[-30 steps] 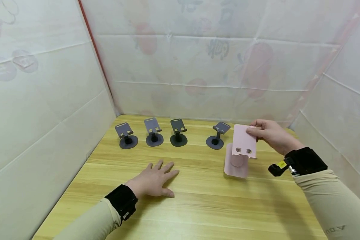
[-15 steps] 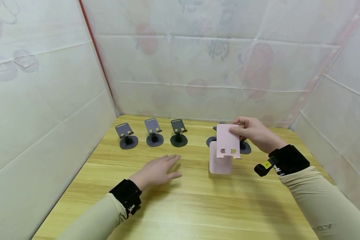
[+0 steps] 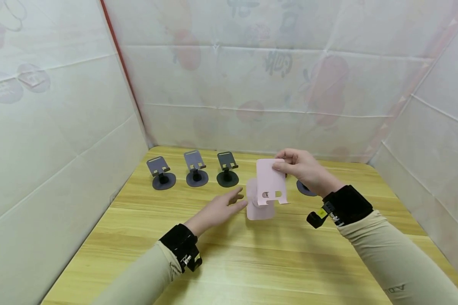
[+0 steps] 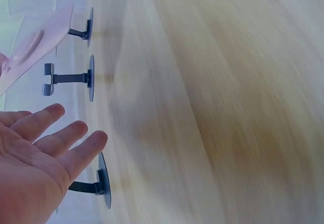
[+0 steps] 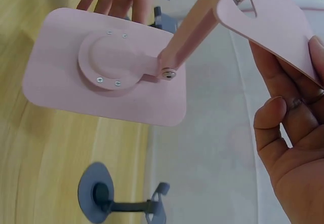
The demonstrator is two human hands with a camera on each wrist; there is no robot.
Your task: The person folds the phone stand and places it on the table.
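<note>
Above the table (image 3: 252,262): pink stand (image 3: 269,186) held aloft
Right hand (image 3: 303,169): pinching top plate edge
Left hand (image 3: 217,210): fingers spread, holding nothing, near base
Handling: likely light, stiff; hinged, may swing; safer held by the base

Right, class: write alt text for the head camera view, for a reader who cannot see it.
A right hand pinches the top plate of a pink phone stand above a wooden table; the open left hand reaches toward its base. Dark grey stands line the back edge.

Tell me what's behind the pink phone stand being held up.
Behind the pink phone stand sits a dark grey round-based stand, its base edge showing past the right hand. Its upper part is hidden.
</note>
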